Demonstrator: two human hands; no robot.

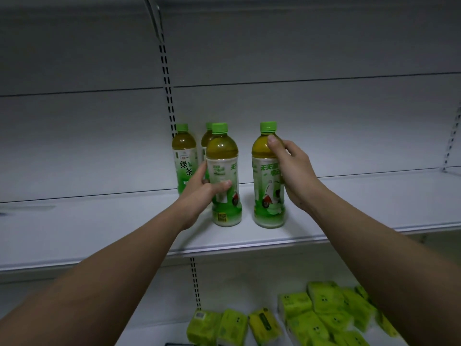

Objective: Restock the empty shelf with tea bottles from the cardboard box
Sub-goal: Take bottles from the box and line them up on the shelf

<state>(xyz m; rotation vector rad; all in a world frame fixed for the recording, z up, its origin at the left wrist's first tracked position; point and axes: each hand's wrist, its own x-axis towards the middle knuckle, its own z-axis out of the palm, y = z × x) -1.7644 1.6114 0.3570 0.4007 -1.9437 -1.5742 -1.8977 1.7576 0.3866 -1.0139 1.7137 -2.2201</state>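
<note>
Here both hands are on the shelf [324,213] at once, each setting down a tea bottle. The left hand [199,193] wraps the labelled waist of the front left bottle [224,176], thumb across the label and the fingers [201,171] curled round the far side. The right hand [291,171] holds the front right bottle [265,176] higher up, at the shoulder, with the thumb pressed on the amber part just under the cap and the rest of its fingers hidden behind the bottle. Both bottles stand upright and appear to rest on the shelf near its front edge, a clear gap between them.

The step in hand looks like placing: the bottles seem down but are not yet let go. The next move likely calls for easing both grips loose without tipping the bottles, perhaps nudging them back towards the others first, then returning for more. The cardboard box is not in view.

Counted, there are four tea bottles on this shelf: the two being held, plus the back left bottle [183,158] by the slotted upright [167,91] and the back middle bottle [207,136], mostly hidden behind the front left one. All have green caps. On the lower shelf [159,330] lie green packets [324,318], piled too loosely to count surely; about a dozen show.
</note>
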